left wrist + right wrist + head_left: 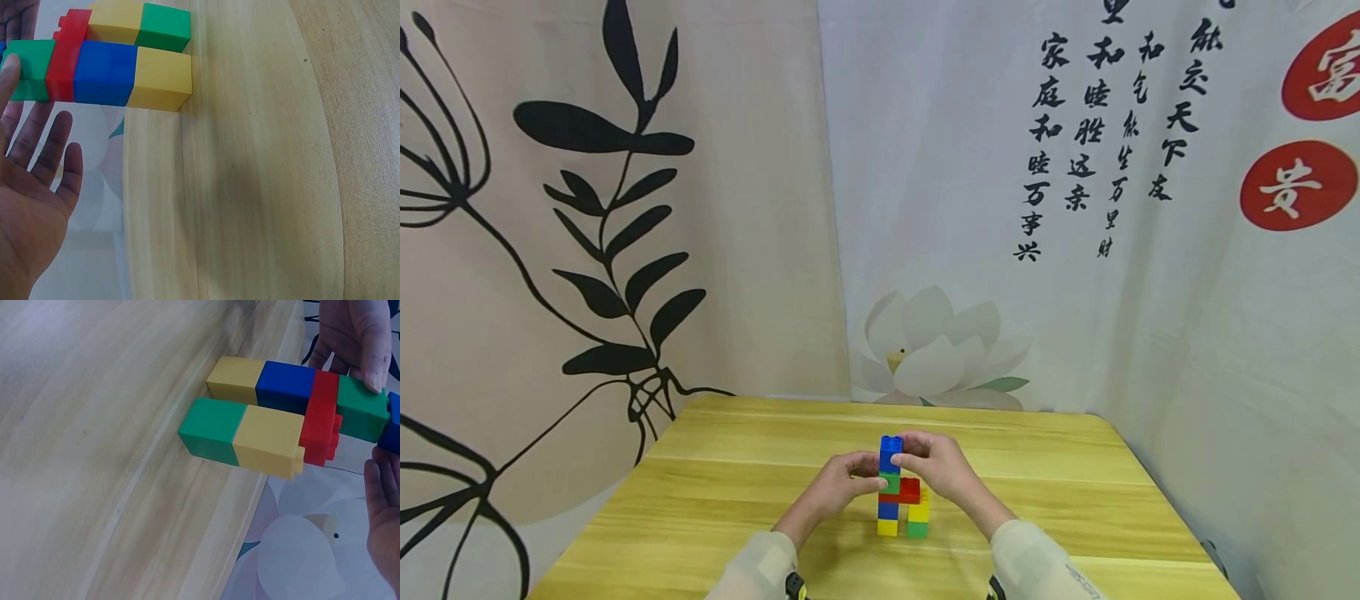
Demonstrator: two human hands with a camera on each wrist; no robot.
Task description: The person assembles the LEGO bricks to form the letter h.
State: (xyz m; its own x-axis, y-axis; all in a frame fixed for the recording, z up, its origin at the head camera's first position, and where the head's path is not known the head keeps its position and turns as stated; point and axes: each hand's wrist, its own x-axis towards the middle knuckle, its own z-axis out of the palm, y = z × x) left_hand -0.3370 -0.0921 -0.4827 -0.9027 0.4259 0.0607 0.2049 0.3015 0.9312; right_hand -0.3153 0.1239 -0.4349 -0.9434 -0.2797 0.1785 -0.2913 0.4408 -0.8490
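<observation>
Standing between your hands, the block tower [901,487] rests on the wooden bench [715,492]. Your left hand [838,487] presses its green block [890,482] with straight fingers; your right hand [936,465] pinches the blue top block [891,453]. Blocks are smooth, boxy plastic.

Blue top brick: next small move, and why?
Probably press the blue top brick straight down onto the green brick. The right hand has its grip on the blue one at the tower's top, and the left hand steadies the green one just beneath. Whether the studs are fully seated cannot be told.
</observation>
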